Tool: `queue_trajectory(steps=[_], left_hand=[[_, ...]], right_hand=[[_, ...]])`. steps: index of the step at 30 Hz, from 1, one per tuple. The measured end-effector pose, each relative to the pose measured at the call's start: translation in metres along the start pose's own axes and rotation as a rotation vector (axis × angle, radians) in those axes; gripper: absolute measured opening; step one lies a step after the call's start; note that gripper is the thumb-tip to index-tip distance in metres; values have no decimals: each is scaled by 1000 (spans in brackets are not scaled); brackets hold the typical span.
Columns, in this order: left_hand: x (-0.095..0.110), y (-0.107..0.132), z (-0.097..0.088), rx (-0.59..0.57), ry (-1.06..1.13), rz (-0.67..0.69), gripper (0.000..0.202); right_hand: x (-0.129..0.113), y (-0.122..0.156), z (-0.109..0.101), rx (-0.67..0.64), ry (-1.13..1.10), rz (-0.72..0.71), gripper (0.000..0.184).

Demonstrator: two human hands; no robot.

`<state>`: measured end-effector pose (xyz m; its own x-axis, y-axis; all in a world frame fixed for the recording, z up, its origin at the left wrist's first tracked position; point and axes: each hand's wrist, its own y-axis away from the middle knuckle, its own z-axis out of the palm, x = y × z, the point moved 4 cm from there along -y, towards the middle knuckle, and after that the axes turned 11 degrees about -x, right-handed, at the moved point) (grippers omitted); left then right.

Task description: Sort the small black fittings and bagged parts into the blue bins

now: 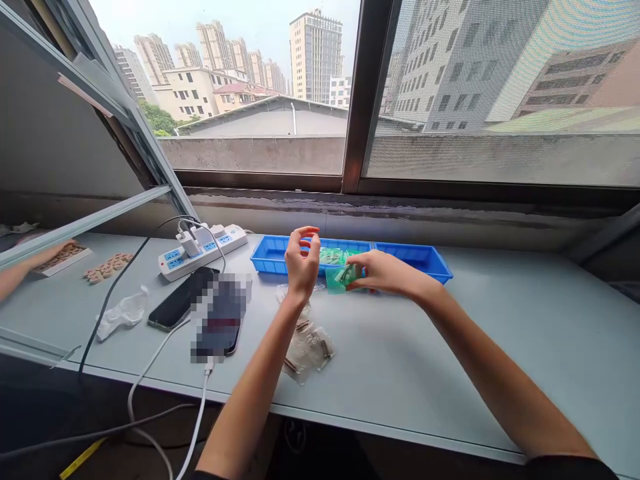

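Green and small, the bag (336, 278) is pinched at the fingertips of the right hand (387, 273), a blue tray (425, 257) just beyond. Beside it the left hand (301, 262) hovers half open and empty, clear bags (310, 347) beneath its wrist.

Both bare forearms are stretched from the near edge toward the far middle. The left hand (301, 261) is held raised, wrist upright, fingers loosely curled and parted, palm turned right. The right hand (383, 273) is kept low just right of it, palm down, fingertips pinched together, pointing left.
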<state>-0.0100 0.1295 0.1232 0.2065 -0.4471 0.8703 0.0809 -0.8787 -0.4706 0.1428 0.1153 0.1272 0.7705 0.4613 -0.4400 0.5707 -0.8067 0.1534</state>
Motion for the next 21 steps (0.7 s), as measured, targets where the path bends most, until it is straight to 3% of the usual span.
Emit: queue_trajectory(steps=[4, 8, 12, 16, 21], left_hand=[[7, 1, 5, -125, 17, 79, 17], [14, 4, 10, -203, -71, 242, 20], [14, 6, 9, -161, -122, 326, 10], [13, 7, 7, -132, -133, 370, 8], [11, 8, 3, -54, -153, 361, 12]], right_hand=[[9, 15, -30, 277, 4, 6, 11], [7, 23, -40, 350, 0, -34, 19], [-7, 27, -42, 445, 113, -169, 19], [-19, 32, -42, 589, 204, -202, 18], [-24, 24, -32, 519, 242, -235, 20]])
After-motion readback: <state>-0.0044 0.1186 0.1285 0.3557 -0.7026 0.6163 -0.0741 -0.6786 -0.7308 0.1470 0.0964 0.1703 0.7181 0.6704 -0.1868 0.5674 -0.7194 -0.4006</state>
